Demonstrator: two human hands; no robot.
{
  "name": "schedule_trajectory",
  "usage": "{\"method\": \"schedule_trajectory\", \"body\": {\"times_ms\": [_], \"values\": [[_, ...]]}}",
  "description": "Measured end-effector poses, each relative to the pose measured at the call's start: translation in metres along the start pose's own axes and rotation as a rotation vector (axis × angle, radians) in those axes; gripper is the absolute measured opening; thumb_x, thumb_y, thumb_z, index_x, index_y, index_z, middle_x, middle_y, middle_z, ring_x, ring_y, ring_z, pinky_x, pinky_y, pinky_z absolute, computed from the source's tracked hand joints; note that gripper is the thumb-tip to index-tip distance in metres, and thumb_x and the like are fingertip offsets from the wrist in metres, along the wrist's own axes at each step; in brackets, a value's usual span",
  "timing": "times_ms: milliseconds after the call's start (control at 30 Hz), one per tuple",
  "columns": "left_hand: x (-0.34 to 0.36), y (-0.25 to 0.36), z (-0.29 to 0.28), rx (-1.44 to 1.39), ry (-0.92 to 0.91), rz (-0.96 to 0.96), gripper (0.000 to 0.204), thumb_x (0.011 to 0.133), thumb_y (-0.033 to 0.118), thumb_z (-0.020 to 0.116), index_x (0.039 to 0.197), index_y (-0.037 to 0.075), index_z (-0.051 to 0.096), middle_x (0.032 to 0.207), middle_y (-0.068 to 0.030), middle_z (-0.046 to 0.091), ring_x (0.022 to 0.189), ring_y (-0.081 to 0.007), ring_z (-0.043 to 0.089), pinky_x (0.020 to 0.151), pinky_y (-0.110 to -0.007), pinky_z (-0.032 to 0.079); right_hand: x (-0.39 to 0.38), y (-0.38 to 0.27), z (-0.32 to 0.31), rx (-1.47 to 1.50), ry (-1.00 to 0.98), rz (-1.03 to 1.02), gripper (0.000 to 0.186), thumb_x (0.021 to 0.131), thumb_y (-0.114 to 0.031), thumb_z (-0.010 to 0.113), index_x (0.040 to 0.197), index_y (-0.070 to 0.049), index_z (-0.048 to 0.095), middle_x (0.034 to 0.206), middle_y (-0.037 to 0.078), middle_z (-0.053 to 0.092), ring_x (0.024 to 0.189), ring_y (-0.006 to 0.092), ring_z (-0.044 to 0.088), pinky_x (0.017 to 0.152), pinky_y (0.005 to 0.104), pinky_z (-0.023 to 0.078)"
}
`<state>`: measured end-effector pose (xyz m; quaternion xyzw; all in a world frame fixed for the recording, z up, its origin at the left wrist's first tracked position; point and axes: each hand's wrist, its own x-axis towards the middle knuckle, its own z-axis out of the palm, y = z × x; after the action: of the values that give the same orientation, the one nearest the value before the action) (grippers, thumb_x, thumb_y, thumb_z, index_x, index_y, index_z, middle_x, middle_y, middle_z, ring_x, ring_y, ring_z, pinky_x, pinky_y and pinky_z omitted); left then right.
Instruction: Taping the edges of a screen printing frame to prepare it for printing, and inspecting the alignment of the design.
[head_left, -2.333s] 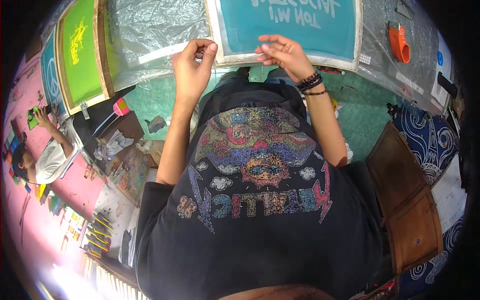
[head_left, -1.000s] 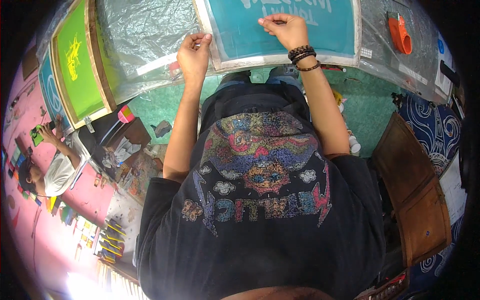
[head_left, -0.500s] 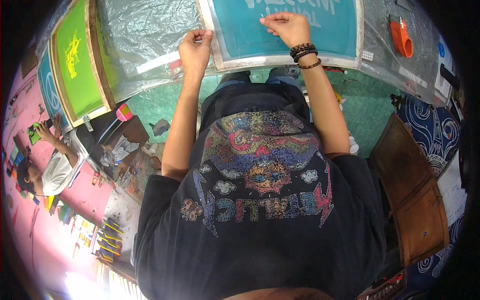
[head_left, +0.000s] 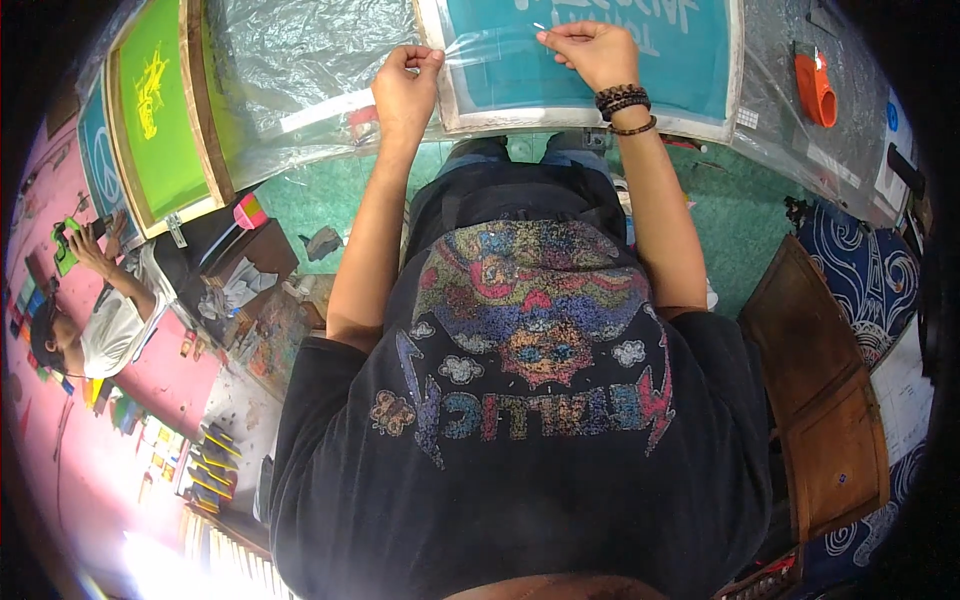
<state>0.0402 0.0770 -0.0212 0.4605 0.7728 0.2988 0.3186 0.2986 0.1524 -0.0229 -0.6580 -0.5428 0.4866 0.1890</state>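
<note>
A strip of clear tape (head_left: pixel 490 46) stretches between my two hands, above a screen-printing frame (head_left: pixel 640 95) with teal mesh and pale lettering. By the left rail of this frame, my left hand (head_left: pixel 405 92) pinches one end of the strip between thumb and finger. My right hand (head_left: pixel 598 58), with dark beaded bracelets at the wrist, is over the mesh. Its thumb and forefinger are closed on the strip's other end, where a small white tip shows. Whether the strip touches the mesh I cannot tell.
Clear plastic sheeting (head_left: pixel 320 50) covers the table beside the frame. A lime-green screen (head_left: pixel 155 110) stands at the left, and an orange object (head_left: pixel 815 90) lies at the right. At far left, a co-worker (head_left: pixel 120 320) holds something green. A brown wooden panel (head_left: pixel 815 400) leans at right.
The view has shifted slightly, so the frame and both my hands appear a little further right. Both hands keep their pinch. The clear strip between them shows more plainly.
</note>
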Motion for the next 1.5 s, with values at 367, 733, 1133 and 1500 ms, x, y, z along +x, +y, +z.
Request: {"method": "schedule_trajectory", "body": {"times_ms": [367, 733, 1133, 1500], "values": [[0.016, 0.008, -0.02, -0.432, -0.175, -0.086, 0.03, 0.091, 0.018, 0.08, 0.109, -0.003, 0.068, 0.09, -0.0011, 0.07, 0.075, -0.0072, 0.061, 0.065, -0.02, 0.047, 0.009, -0.027, -0.02, 0.372, -0.104, 0.11, 0.025, 0.083, -0.018, 0.084, 0.091, 0.004, 0.075, 0.077, 0.008, 0.075, 0.063, 0.0113, 0.068, 0.057, 0.0239, 0.054], [0.007, -0.003, -0.018, -0.297, -0.179, -0.037, 0.05, 0.09, 0.012, 0.08, 0.128, -0.007, 0.055, 0.092, -0.0088, 0.072, 0.088, -0.0143, 0.069, 0.078, -0.025, 0.053, 0.008, -0.015, -0.02, 0.32, -0.146, 0.007, 0.022, 0.081, -0.013, 0.084, 0.089, 0.007, 0.075, 0.076, 0.011, 0.075, 0.063, 0.0136, 0.069, 0.059, 0.0262, 0.055], [0.004, -0.016, -0.001, -0.21, -0.039, 0.038, 0.042, 0.086, 0.015, 0.082, 0.118, -0.003, 0.062, 0.082, -0.0052, 0.072, 0.071, -0.0099, 0.064, 0.065, -0.025, 0.051, -0.003, -0.023, -0.015, 0.068, -0.04, 0.037, 0.024, 0.078, -0.021, 0.086, 0.085, 0.001, 0.078, 0.073, 0.011, 0.076, 0.065, 0.0159, 0.072, 0.064, 0.0307, 0.056], [0.003, -0.008, 0.003, -0.078, 0.002, 0.062, 0.04, 0.084, 0.018, 0.083, 0.115, 0.001, 0.065, 0.079, -0.0042, 0.072, 0.066, -0.0112, 0.062, 0.063, -0.028, 0.051, 0.003, -0.002, -0.005, 0.07, -0.044, -0.041, 0.036, 0.078, -0.034, 0.089, 0.095, -0.004, 0.079, 0.081, 0.005, 0.078, 0.069, 0.0092, 0.073, 0.068, 0.0232, 0.058]]}}
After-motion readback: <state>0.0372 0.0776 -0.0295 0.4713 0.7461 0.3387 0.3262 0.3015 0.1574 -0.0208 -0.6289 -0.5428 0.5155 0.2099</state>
